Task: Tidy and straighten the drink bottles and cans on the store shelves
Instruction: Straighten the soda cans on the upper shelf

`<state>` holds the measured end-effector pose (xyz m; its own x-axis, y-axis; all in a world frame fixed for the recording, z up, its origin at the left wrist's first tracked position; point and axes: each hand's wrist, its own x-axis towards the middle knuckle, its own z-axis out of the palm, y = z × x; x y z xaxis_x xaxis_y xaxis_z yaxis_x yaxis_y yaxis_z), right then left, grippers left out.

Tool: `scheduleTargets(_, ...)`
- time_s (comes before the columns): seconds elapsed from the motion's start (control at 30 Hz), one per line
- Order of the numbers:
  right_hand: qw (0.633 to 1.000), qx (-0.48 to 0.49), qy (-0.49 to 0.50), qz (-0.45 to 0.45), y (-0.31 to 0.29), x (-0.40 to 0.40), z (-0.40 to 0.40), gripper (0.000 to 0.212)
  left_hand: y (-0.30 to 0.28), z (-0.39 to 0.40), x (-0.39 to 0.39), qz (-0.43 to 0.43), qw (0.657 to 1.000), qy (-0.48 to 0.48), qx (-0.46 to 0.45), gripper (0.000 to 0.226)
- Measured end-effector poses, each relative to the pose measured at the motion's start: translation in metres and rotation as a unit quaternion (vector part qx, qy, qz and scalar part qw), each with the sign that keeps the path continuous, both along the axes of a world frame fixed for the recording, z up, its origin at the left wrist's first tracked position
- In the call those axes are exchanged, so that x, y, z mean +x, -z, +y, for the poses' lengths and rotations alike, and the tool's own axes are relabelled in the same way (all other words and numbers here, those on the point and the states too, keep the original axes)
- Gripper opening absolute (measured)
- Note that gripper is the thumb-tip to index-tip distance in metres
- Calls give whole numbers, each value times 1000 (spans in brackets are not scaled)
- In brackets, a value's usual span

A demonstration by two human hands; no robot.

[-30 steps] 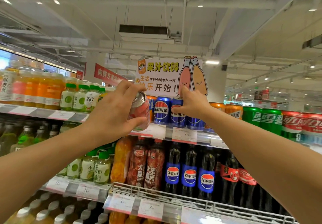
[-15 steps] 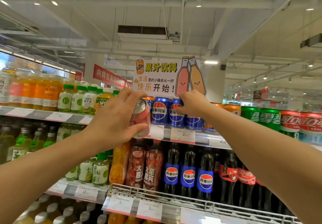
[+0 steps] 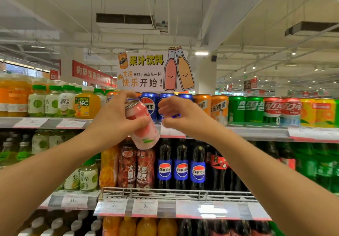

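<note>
Two hands before top shelf [image 3: 256, 132]: left hand [image 3: 111, 120] fingers gripping pink can [image 3: 142, 125]; right hand [image 3: 179, 115] fingers loose.

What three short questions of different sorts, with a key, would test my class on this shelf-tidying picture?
1. True or false: the left hand holds the pink can upright.
2. Which cans stand right behind the right hand? A) green cans B) blue cans C) yellow cans
3. Fill in: on the top shelf, the red cans stand between the green cans and the ______ cans.

Key:
1. False: the can is tilted, its top leaning to the left.
2. B: the blue cans.
3. Yellow: the yellow cans are at the far right.
</note>
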<state>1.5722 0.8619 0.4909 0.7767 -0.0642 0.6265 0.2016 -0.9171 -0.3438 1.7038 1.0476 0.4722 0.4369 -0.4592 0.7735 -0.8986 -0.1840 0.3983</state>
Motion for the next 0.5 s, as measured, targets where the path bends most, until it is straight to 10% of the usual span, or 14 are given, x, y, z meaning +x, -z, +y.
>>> scheduleTargets(0.2,998,35,42,28,44,-22,9,76,7,-31,-18,142,985,94,-8,56)
scheduleTargets(0.5,979,78,182,-54,85,-79,-6,54,33,-86,-69,145,974,169,34,70)
